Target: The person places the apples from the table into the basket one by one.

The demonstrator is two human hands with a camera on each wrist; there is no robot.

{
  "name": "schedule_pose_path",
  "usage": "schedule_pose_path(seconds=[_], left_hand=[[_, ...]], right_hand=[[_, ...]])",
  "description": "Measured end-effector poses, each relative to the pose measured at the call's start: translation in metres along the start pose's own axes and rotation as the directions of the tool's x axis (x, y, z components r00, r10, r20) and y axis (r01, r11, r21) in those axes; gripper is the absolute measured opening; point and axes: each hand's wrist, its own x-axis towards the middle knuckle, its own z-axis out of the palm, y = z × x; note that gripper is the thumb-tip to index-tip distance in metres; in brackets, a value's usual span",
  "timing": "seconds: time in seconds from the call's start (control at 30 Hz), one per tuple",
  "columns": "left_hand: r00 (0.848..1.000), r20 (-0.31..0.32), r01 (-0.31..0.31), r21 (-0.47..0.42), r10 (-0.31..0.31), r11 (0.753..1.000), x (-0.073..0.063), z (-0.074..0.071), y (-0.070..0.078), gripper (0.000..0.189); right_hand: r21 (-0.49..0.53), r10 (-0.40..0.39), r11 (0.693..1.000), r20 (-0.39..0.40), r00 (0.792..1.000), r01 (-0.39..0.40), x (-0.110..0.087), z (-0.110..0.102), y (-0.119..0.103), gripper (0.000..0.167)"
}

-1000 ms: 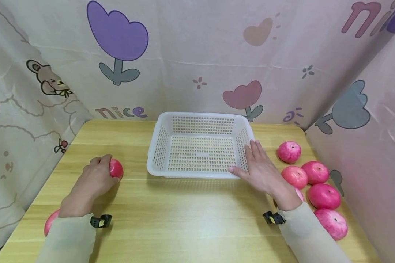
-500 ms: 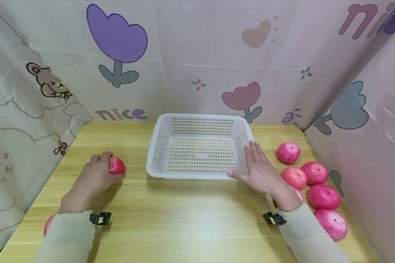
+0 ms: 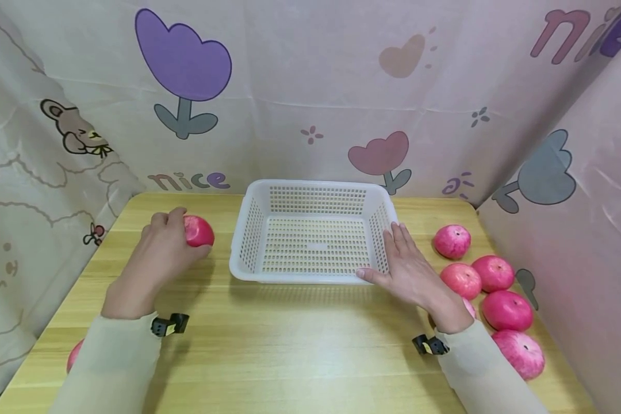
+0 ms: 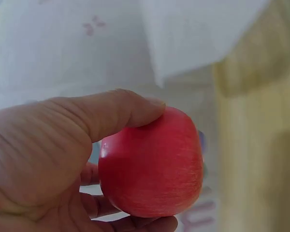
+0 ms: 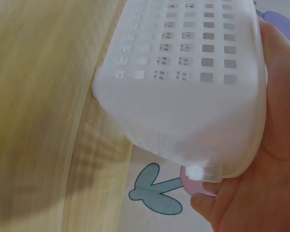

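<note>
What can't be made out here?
Head view: much of the lower-left fruit, behind the left sleeve.
Head view: much of one right-side fruit, behind the right wrist.
Left wrist view: parts of the left hand, behind the held fruit.
Right wrist view: part of the basket, cut by the top edge.

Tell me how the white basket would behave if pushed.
The white basket is probably light for its size, since its walls are full of holes. It would likely slide rather than tip, being wide and low on the table. It should mostly keep its shape, as its long edges run straight.
</note>
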Motion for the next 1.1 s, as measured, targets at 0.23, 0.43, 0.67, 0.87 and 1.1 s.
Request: schedule_pose_path(seconds=[0.23,0.43,0.67,0.87,1.1], left_hand=[[0.996,0.044,-0.074,0.022,0.073,0.997,0.02,-0.014,0.055,0.09],[0.984,0.068,-0.169,0.05,0.166,0.984,0.037,-0.008,0.094,0.083],[0.967,0.136,-0.229,0.109,0.214,0.967,0.059,0.011,0.115,0.085],[0.958,0.225,-0.21,0.134,0.177,0.969,0.082,0.029,0.123,0.088],[0.934,0.304,-0.253,0.193,0.188,0.948,0.098,0.044,0.128,0.087]], right_hand=[[0.003,0.002,1.0,0.01,1.0,-0.002,0.0,0.0,0.001,0.126],[-0.003,-0.015,1.0,0.006,1.0,0.015,0.0,0.0,0.002,0.125],[-0.011,-0.022,1.0,-0.002,1.0,0.022,-0.002,0.002,0.003,0.124],[-0.008,-0.016,1.0,-0.001,1.0,0.016,-0.003,0.003,0.003,0.124],[-0.006,-0.019,1.0,-0.004,1.0,0.019,-0.002,0.001,0.003,0.123]])
